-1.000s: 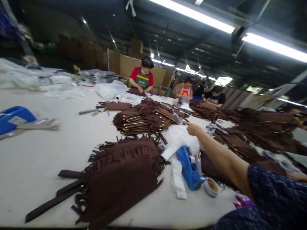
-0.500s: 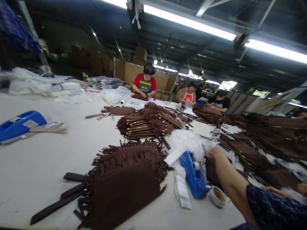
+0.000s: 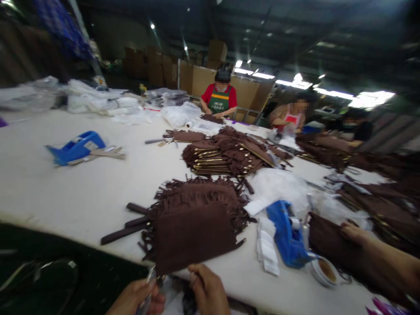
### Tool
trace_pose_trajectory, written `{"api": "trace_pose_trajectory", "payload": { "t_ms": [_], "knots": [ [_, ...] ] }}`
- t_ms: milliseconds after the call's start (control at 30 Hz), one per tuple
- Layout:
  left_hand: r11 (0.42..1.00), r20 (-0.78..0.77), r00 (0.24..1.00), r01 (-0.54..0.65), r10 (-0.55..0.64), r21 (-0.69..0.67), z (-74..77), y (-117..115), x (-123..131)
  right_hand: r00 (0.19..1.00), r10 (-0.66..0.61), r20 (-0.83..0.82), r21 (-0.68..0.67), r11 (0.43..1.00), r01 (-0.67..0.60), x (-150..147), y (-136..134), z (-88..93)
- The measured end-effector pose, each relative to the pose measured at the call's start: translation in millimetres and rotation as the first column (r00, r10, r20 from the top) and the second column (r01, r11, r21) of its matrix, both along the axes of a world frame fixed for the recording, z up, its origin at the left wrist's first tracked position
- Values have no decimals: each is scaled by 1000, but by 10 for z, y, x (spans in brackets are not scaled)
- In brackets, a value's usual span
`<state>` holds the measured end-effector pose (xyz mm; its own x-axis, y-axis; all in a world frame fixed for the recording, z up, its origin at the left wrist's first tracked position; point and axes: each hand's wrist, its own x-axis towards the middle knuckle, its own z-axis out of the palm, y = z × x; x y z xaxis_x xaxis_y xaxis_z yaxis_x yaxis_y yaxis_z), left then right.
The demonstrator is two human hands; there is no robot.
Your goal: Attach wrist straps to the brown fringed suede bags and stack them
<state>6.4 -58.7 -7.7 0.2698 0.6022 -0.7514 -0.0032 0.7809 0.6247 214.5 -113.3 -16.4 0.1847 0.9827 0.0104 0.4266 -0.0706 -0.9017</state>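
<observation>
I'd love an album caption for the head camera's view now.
Left hand and right hand at the white table's near edge, close to fringed brown pouches beside a blue tape dispenser.

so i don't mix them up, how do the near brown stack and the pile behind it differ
The near stack lies at the edge of the table, while the pile behind sits farther in. The near stack shows a plain panel on top; the pile behind shows a row of gold-toned zips. Both are brown and fringed.
</observation>
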Motion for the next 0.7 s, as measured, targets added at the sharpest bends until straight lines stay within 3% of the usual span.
{"api": "trace_pose_trajectory", "payload": {
  "t_ms": [67,167,267,433,700],
  "knots": [
    [999,106,994,38,-41,27,-63,-12,-97,994,-39,-98,-61,998,33,39,-24,1],
    [999,299,954,22,-7,-48,-86,-7,-257,965,-86,-247,-202,979,35,148,-44,-78],
    [993,381,923,-8,53,-121,-85,5,-365,930,-147,-336,-313,949,37,254,-93,-189],
    [992,354,934,-2,48,-130,-112,27,-393,887,-204,-413,-375,926,39,315,-130,-233],
    [999,165,986,27,-33,40,-78,85,-190,757,-274,-593,-463,885,-43,117,-57,-4]
  ]
}}
